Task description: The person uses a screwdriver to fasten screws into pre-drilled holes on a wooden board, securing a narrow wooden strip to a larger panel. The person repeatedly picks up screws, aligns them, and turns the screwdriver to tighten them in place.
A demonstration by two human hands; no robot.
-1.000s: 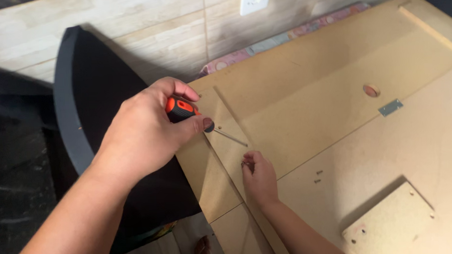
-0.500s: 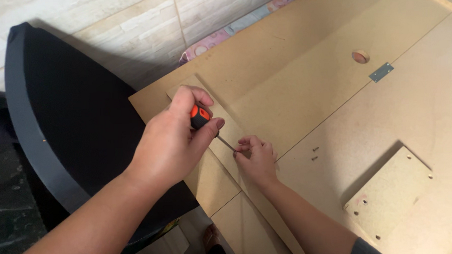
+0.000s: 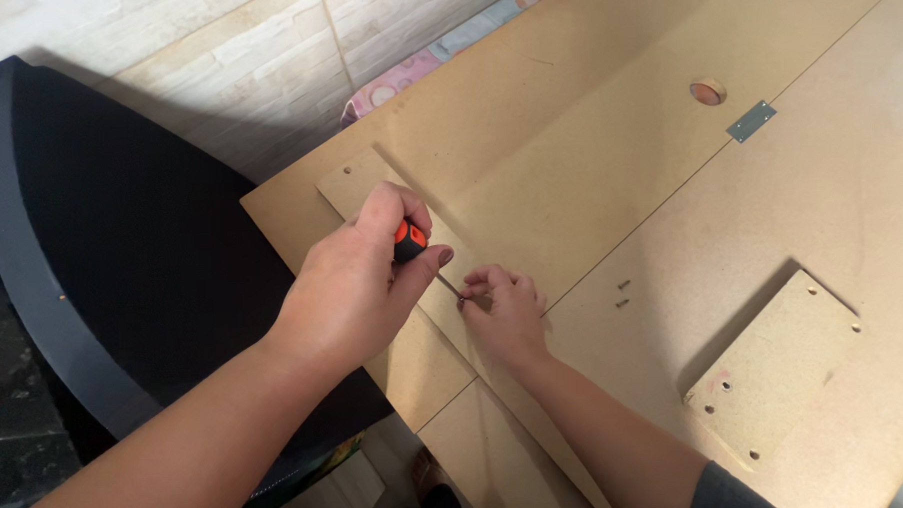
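Note:
My left hand (image 3: 358,287) grips a screwdriver (image 3: 409,240) with an orange and black handle, its thin shaft slanting down to the right. The tip meets the fingertips of my right hand (image 3: 509,312), which pinch something small against a narrow fibreboard strip (image 3: 369,182); whether it is a screw is hidden by the fingers. The strip lies on a large tan fibreboard panel (image 3: 588,159). Two loose screws (image 3: 623,293) lie on the panel just right of my right hand.
A small metal hinge plate (image 3: 750,120) and a round hole (image 3: 707,92) sit farther back on the panel. A small square board with drilled holes (image 3: 786,362) lies at the right. A black curved panel (image 3: 122,266) leans at the left against a pale tiled wall.
The view has swung, so the boards sit higher and farther right in frame. The screwdriver tip has come down to the fingertips of my right hand.

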